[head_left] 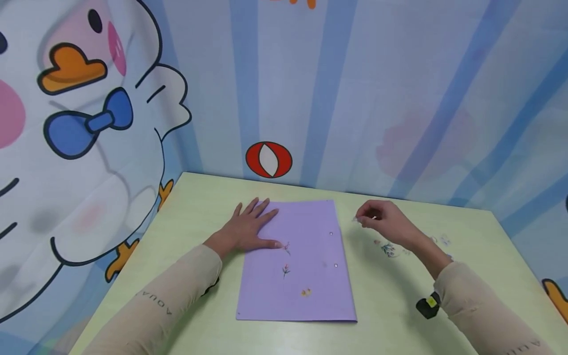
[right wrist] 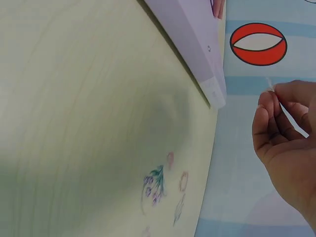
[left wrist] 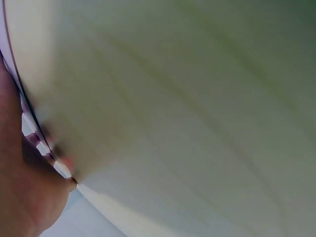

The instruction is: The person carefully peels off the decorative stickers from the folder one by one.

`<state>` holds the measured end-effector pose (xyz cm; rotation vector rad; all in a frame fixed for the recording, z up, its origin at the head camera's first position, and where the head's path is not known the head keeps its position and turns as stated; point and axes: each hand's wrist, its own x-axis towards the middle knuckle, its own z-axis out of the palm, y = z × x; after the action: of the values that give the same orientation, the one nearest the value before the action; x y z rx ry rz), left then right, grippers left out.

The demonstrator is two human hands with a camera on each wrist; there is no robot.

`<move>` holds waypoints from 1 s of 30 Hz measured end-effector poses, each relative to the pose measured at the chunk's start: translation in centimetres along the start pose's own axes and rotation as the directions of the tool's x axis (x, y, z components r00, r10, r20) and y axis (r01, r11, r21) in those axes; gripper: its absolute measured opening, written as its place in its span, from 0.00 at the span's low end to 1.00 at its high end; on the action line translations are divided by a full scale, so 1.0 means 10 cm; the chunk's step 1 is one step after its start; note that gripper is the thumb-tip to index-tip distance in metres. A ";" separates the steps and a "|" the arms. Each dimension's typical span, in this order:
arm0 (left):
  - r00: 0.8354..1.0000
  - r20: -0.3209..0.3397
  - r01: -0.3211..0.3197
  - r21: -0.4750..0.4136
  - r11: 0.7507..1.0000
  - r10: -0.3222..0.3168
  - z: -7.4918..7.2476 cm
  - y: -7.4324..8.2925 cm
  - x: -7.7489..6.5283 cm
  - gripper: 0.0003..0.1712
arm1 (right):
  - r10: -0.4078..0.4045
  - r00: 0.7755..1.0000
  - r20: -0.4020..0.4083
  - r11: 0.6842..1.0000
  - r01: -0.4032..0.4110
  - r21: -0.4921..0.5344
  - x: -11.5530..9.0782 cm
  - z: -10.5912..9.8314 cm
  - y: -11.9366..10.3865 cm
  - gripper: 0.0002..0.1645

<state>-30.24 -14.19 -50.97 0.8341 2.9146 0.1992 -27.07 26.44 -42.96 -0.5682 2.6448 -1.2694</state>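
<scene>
A purple folder (head_left: 306, 222) lies on the table, with a pink flower sticker (head_left: 286, 269), a small sprig sticker (head_left: 286, 248) and a yellow flower sticker (head_left: 306, 292) on its face. Spread over its left side, my left hand (head_left: 248, 230) rests with straight fingers, the thumb tip beside the sprig. To the right of the folder, above the table, my right hand (head_left: 387, 223) pinches a small translucent piece (head_left: 355, 219) that looks like a clear sticker. That piece (right wrist: 269, 82) shows faintly at the fingertips in the right wrist view; its print cannot be made out.
Several loose flower stickers (head_left: 388, 250) lie on the table (head_left: 381, 301) below the right forearm, including a purple bouquet (right wrist: 154, 185). Behind the table hangs a striped blue cloth (head_left: 288, 98) with cartoon prints. Two snap buttons (head_left: 331, 233) sit near the folder's right edge.
</scene>
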 end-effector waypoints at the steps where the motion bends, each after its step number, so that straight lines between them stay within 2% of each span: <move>1: 1.000 0.001 0.001 0.004 1.000 -0.001 0.00 0.00 0.00 0.62 | 0.010 1.000 0.000 1.000 -0.010 0.001 -0.03 -0.01 0.01 0.07; 10: 1.000 0.019 0.007 0.011 1.000 -0.007 -0.02 0.00 0.02 0.61 | 0.019 0.999 0.045 0.999 -0.018 -0.043 -0.27 -0.07 0.15 0.10; 17: 1.000 0.007 0.001 0.006 1.000 -0.001 -0.01 0.00 0.01 0.61 | 0.026 0.997 0.079 0.994 -0.017 -0.111 -0.43 -0.10 0.33 0.03; 21: 1.000 0.001 -0.004 0.005 1.000 0.004 -0.01 0.00 0.01 0.62 | -0.004 0.995 0.105 0.985 0.022 -0.171 -0.50 -0.08 0.41 0.03; 26: 1.000 0.001 -0.003 0.005 1.000 0.003 0.00 -0.01 0.01 0.61 | -0.053 0.992 0.112 0.959 0.081 -0.270 -0.57 -0.02 0.45 0.07; 30: 1.000 0.008 0.003 0.003 1.000 -0.003 0.00 -0.01 0.00 0.61 | -0.054 0.991 0.121 0.946 0.090 -0.310 -0.61 0.00 0.47 0.09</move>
<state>-30.34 -14.26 -50.95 0.8291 2.9093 0.1903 -22.75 31.54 -46.75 -0.7625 2.7710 -0.8043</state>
